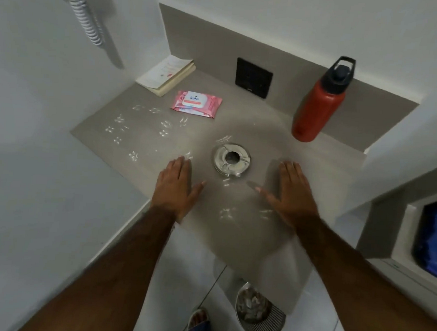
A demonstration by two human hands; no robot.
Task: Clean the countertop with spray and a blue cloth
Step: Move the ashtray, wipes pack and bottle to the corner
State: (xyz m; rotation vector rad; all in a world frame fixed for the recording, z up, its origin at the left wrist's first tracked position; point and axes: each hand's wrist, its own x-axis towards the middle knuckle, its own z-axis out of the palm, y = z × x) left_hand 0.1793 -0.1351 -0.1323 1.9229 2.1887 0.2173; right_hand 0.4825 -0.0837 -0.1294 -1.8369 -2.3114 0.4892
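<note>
Grey counter (263, 132) across the middle, dotted with pale glints at left and near: droplets or reflections, impossible to tell. Red bottle (318, 102) upright at far right by the wall. Cream pad (166, 75) in the far left corner. Pink wipes pack (196, 104) just near of the pad. Steel dish (231, 160) mid-counter, between the two hands. No spray in view, and no cloth in either hand. Blue thing (435, 240) in a recess at the right edge, well apart from the counter, possibly the cloth but too cropped to say.

Judged as the very start, with no sign of wiping yet. To do it well: fetch spray and cloth first. Shift bottle, pad, pack and dish aside in turn. Mist lightly, keeping clear of the black wall plate (254, 78). Then wipe far to near in overlapping passes, finishing at the near edge.

Flat left hand (173, 188), palm down left of the dish, fingers straight and close, thumb out, holding nothing. Flat right hand (292, 193) likewise, palm down right of the dish, empty. Both on or just over the counter, contact hard to confirm.
</note>
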